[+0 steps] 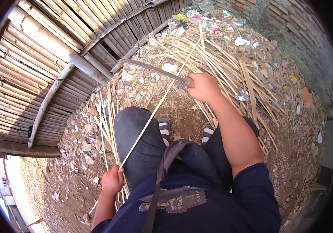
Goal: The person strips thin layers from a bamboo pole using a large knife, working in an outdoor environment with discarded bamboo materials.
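Observation:
My left hand (112,180) is closed around the near end of a long, thin bamboo strip (147,123). The strip slants up and away to the right, past my left knee, toward a pile of strips. In my right hand (205,89) is the handle of a machete (151,68), its long dark blade pointing left. The blade crosses the strip close to the handle; whether its edge touches the strip I cannot tell. More strips (110,128) lie on the ground beside my left leg, partly hidden by my left hand and knee.
A large pile of split bamboo strips (228,70) covers the ground ahead and to the right. Rubble and litter (209,23) lie around it. A bamboo slat wall (30,70) stands at the left, a brick wall (291,23) at the far right. My sandalled feet (165,130) are below.

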A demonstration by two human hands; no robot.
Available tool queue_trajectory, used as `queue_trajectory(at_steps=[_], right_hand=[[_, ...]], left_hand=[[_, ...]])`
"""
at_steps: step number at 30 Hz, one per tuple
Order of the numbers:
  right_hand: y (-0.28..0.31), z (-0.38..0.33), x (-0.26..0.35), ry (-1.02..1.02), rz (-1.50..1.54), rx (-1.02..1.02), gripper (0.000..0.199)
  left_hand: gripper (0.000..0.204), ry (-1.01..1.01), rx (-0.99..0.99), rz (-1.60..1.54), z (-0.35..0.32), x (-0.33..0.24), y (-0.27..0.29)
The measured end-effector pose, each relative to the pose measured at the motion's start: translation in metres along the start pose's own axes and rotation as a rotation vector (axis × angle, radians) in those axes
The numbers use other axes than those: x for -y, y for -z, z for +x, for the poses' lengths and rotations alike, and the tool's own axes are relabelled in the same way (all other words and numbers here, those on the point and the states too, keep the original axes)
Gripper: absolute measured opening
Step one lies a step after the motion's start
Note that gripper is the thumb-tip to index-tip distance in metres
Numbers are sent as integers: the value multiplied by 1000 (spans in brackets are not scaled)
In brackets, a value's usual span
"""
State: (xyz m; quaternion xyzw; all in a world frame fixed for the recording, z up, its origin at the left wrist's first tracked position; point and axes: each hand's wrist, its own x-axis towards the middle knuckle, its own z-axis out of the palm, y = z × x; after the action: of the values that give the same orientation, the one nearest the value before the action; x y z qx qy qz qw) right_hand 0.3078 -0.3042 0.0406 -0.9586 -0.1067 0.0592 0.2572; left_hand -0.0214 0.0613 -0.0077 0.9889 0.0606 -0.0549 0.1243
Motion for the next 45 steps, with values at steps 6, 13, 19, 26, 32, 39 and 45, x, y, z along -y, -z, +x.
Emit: queue_trajectory(at_steps=[6,13,19,26,32,39,45], right_hand=[[-8,9,-39,42,493,50,32],[-4,4,-26,-20,928,67,17],[-12,-1,-16,8,1101,59,15],[-9,-2,-19,82,1378,233,15],[-2,-10,-15,210,1419,355,17],[-8,-2,-25,200,517,-131,33],[-15,-17,-7,267,17,126,34]], left_hand=[[30,11,-53,-60,0,2,0],[24,50,-93,-125,0,-6,9],[26,12,-136,-142,0,-1,9],[34,168,428,-517,12,-7,30],[39,221,532,-870,17,-2,21],[44,151,116,-697,-3,-8,-8],[43,169,-120,-255,-5,-25,-1]])
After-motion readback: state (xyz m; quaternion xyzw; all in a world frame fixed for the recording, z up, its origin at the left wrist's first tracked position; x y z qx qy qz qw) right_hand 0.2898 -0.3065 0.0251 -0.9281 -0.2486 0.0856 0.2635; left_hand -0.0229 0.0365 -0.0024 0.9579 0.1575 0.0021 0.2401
